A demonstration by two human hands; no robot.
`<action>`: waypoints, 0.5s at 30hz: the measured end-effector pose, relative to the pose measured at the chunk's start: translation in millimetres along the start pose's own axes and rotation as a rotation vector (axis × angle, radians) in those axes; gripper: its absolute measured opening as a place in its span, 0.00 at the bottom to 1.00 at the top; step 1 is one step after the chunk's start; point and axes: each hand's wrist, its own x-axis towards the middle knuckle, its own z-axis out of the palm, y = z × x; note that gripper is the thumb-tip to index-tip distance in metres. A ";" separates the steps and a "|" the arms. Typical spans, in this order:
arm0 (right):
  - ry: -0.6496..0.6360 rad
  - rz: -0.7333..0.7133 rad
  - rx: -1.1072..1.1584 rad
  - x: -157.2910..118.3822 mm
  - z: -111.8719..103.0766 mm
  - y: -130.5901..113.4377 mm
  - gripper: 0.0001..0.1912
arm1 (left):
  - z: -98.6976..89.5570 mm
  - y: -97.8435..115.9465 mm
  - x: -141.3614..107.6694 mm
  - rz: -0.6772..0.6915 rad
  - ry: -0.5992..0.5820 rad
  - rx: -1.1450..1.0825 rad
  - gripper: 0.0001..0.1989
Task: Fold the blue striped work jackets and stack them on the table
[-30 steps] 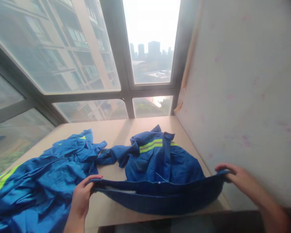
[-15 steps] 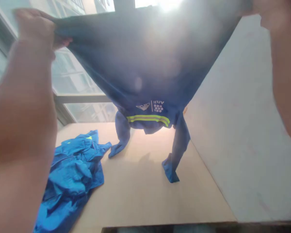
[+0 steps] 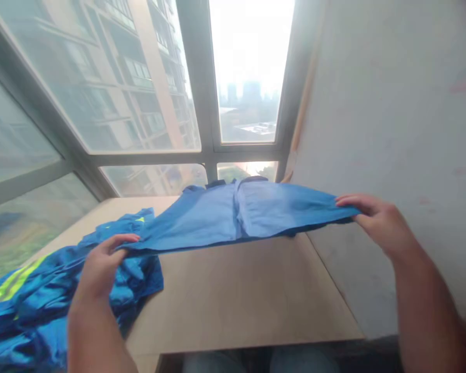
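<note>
A blue garment is stretched wide between my hands, above the wooden table. My left hand pinches its left corner, and my right hand grips its right corner. The hem facing me is taut, with a seam or opening down the middle; the far part sags towards the window. Its sleeves and printed back are hidden from view. Another blue garment with yellow-green reflective stripes lies crumpled at the left, partly behind my left hand and forearm.
The pale wooden table extends to the windows at the back and left. A white wall rises along its right side. My legs show below the near edge.
Both hands have come down from high up, lowering the garment from hanging upright to nearly level over the table. Its logo and stripe no longer show. More of the crumpled garment is visible.
</note>
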 end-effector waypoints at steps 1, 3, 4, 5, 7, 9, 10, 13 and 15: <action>-0.057 0.041 -0.011 -35.7 13.0 31.3 0.15 | 9.1 -29.4 -30.1 -0.110 -0.193 0.009 0.17; -0.172 0.189 -0.042 -102.4 39.6 90.0 0.18 | 25.9 -81.4 -82.5 -0.298 -0.445 0.072 0.16; -0.190 0.261 -0.062 -131.9 52.2 114.5 0.18 | 32.5 -102.8 -103.6 -0.327 -0.523 0.062 0.15; -0.203 0.317 -0.075 -157.8 63.8 134.7 0.19 | 37.2 -121.1 -120.7 -0.335 -0.574 0.056 0.15; -0.276 0.406 -0.088 -197.9 82.3 161.8 0.20 | 39.8 -148.1 -143.0 -0.320 -0.591 0.100 0.14; -0.321 0.463 -0.101 -221.7 92.0 174.2 0.21 | 34.0 -163.0 -151.9 -0.282 -0.562 0.149 0.14; -0.325 0.472 -0.105 -228.5 93.4 176.8 0.21 | 28.9 -166.4 -153.3 -0.266 -0.547 0.163 0.14; -0.272 0.416 -0.113 -238.1 87.3 178.7 0.23 | 11.6 -165.7 -155.8 -0.242 -0.543 0.179 0.13; -0.232 0.361 -0.146 -244.6 79.7 179.9 0.24 | 3.2 -163.0 -161.9 -0.226 -0.581 0.215 0.13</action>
